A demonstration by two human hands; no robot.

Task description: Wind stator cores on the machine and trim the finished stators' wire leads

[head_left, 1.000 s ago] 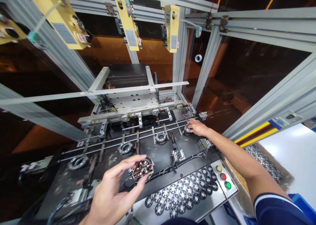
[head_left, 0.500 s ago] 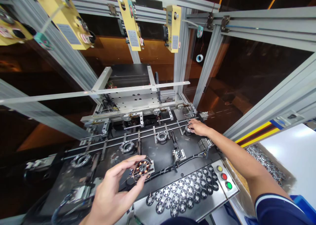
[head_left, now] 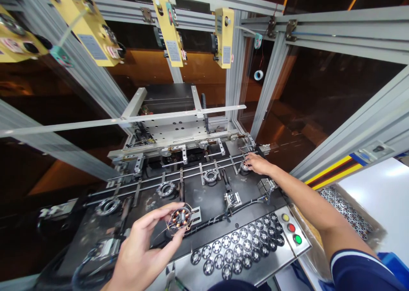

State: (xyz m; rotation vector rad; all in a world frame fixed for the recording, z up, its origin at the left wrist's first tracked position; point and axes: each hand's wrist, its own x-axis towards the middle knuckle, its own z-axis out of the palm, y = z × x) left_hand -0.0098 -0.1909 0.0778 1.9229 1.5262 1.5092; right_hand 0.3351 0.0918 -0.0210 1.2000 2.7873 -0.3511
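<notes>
Between the thumb and fingers of my left hand (head_left: 145, 244) is a wound motor stator (head_left: 179, 220), round, with copper coils and loose wire ends. It is held above the black machine bed (head_left: 201, 201). My right hand (head_left: 257, 163) reaches to the rightmost ring fixture (head_left: 243, 168). Its fingers are bent around a copper-coloured wound stator (head_left: 246, 163) in that fixture, and the fingertips partly hide it. Left of it on the bed are further ring fixtures: one in the middle (head_left: 210, 177), another (head_left: 166, 189), and one at the left (head_left: 108, 206).
Rows of small round black-and-silver parts (head_left: 236, 250) lie on the metal front panel. Yellow, red and green buttons (head_left: 291, 227) sit at its right end. A box of metal pieces (head_left: 347, 212) stands at right. Pliers (head_left: 171, 272) lie in front. Yellow tension units (head_left: 174, 31) hang above.
My left hand has shifted slightly left with the stator, which has turned a little. My right hand stays at the rightmost fixture, with nearly the same grip.
</notes>
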